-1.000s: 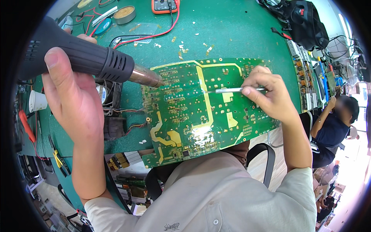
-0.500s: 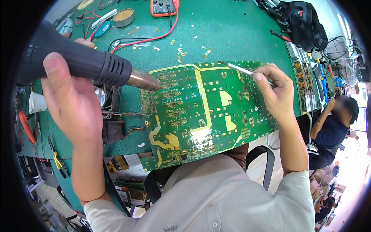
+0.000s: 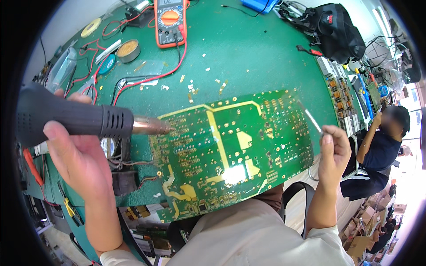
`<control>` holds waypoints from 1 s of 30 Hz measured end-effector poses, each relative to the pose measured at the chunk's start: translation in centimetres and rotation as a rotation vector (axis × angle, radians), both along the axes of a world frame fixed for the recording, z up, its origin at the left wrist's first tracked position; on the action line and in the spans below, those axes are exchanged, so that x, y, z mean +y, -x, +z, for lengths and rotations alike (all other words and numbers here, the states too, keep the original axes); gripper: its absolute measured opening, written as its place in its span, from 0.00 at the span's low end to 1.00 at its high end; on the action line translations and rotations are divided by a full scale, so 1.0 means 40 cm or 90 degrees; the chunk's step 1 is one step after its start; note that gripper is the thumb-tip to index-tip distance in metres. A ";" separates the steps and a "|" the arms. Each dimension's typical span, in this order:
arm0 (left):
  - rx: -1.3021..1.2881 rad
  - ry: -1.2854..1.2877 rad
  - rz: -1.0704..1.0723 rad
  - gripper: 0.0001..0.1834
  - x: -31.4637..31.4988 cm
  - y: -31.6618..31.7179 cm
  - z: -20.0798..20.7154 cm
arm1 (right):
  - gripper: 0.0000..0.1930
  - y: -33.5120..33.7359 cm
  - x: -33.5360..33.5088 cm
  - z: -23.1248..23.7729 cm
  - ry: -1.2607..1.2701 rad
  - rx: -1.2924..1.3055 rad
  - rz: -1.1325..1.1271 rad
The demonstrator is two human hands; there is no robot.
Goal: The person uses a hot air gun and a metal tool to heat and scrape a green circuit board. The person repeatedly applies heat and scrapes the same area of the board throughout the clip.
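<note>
My left hand (image 3: 77, 166) grips a black hot-air gun (image 3: 71, 117) whose metal nozzle (image 3: 151, 126) points at the left edge of a large green circuit board (image 3: 230, 150). The board lies solder side up on the green bench, overhanging its near edge. My right hand (image 3: 335, 153) holds thin metal tweezers (image 3: 310, 117) off the board's right end, tips raised above its upper right corner.
An orange multimeter (image 3: 170, 20) with red leads, a round tin (image 3: 127, 48) and a tape roll (image 3: 91, 27) lie at the back. A small fan (image 3: 113, 148) sits left of the board. A black bag (image 3: 337, 37) and more boards (image 3: 344, 99) are right; a seated person (image 3: 381, 142) works there.
My right hand has drawn the tweezers off the board's middle, out to the right and down past its edge. The view has tilted, showing more of the bench's back. The gun stays at the left edge.
</note>
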State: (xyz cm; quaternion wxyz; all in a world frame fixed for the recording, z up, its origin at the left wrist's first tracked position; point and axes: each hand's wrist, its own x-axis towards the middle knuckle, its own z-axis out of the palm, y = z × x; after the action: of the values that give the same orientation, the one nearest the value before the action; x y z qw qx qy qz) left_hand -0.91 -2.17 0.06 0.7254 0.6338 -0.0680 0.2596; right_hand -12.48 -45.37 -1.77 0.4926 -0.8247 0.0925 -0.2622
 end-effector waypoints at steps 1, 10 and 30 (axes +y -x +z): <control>-0.002 -0.002 0.003 0.39 0.003 0.000 -0.003 | 0.11 0.008 -0.005 -0.002 0.001 -0.023 0.013; -0.004 0.003 0.001 0.40 0.030 -0.006 -0.010 | 0.11 0.034 -0.035 -0.015 -0.063 -0.033 -0.037; -0.086 -0.137 -0.164 0.17 -0.151 0.070 0.170 | 0.15 -0.334 0.270 0.297 0.393 -0.228 0.601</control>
State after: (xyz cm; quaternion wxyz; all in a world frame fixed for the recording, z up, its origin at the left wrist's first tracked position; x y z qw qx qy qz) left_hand -3.69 -8.20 6.85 0.6744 0.6751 -0.2245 0.1977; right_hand 0.87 -34.56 10.09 0.3009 -0.8248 -0.4494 -0.1648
